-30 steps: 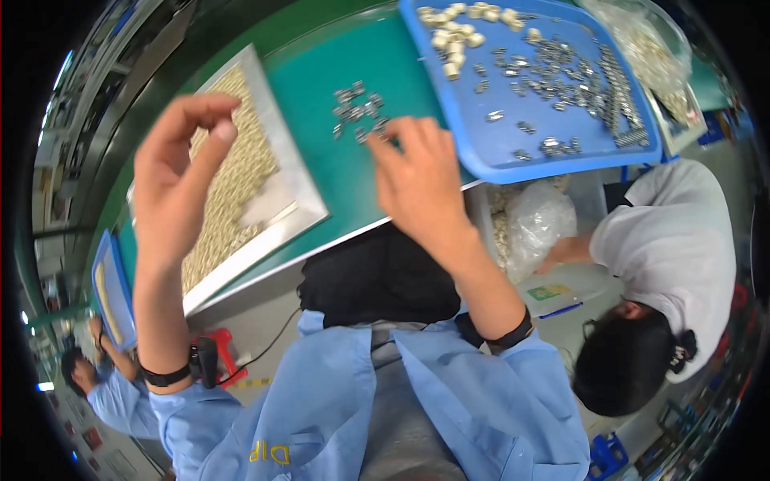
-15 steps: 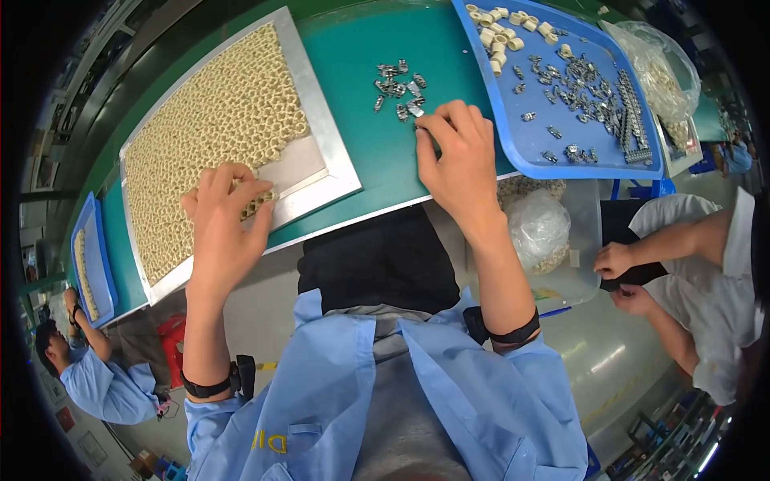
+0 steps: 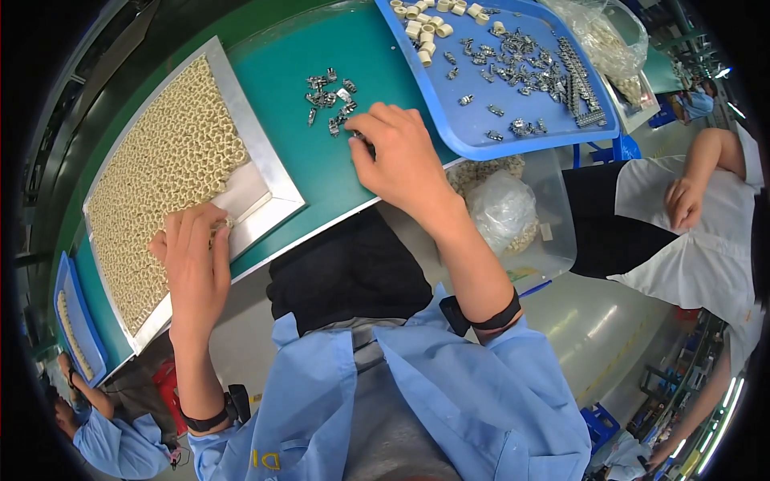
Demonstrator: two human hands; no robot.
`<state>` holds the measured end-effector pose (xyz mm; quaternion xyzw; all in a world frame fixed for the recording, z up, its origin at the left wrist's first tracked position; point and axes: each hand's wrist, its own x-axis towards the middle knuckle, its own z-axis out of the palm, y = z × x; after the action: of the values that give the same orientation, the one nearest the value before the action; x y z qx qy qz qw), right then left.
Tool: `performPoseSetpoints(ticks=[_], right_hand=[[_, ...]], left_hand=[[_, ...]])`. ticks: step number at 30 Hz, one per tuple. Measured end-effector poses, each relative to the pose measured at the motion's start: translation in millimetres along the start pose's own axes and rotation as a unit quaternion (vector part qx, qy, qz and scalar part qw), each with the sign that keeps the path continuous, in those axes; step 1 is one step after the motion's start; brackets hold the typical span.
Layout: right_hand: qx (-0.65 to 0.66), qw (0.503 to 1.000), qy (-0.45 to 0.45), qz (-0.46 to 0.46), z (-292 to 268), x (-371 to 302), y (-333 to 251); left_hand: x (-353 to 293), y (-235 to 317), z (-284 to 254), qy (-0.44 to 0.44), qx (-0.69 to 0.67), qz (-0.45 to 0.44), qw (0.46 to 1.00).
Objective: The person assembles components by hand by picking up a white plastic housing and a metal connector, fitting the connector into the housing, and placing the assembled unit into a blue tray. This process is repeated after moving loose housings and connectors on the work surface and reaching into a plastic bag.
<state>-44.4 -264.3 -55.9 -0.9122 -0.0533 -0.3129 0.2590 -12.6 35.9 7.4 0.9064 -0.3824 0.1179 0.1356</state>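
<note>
My left hand (image 3: 195, 252) is curled at the near edge of a dense bed of small cream rings (image 3: 152, 176), thumb and fingers closed round a cream ring there. A silver metal frame (image 3: 277, 196) borders the rings, and a bare strip of its base shows beside them. Over the green mat (image 3: 273, 88), my right hand (image 3: 401, 160) pinches thumb against index finger on a small dark metal clip, mostly hidden by the fingertips. Just beyond those fingertips lies a loose pile of metal clips (image 3: 325, 99).
A blue tray (image 3: 449, 132) at the right holds cream tubes (image 3: 425, 32) and many metal clips. Below it stands a clear bin (image 3: 561, 232) with a plastic bag. Another blue tray (image 3: 84, 337) sits far left. Co-workers are at both sides, one in a white garment (image 3: 698, 264).
The whole view has shifted, so the bench sits further left. Both hands keep nearly the same places over rings and clips. The right-hand co-worker's arms have moved apart.
</note>
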Motion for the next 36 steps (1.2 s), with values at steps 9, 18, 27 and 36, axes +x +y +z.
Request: performPoseSetpoints(ticks=[9,18,27,36], right_hand=[[-0.007,0.996,-0.05,0.076,-6.0,5.4,-12.0],[0.044,0.998,0.024,0.038,-5.3,-10.1,-17.6],[0.164,0.958,0.066,0.227,-72.6,-199.7,4.4],[0.08,0.86,0.141,0.484,-111.4,-347.7,49.5]], left_hand=[[-3.2,9.5,17.8,0.066,-0.1,-0.006,0.993],[11.0,16.3,44.8,0.1,-0.112,0.081,0.985],[25.6,7.7,75.4,0.098,-0.124,0.181,0.971],[27.9,29.1,59.7,0.142,-0.063,0.224,0.962]])
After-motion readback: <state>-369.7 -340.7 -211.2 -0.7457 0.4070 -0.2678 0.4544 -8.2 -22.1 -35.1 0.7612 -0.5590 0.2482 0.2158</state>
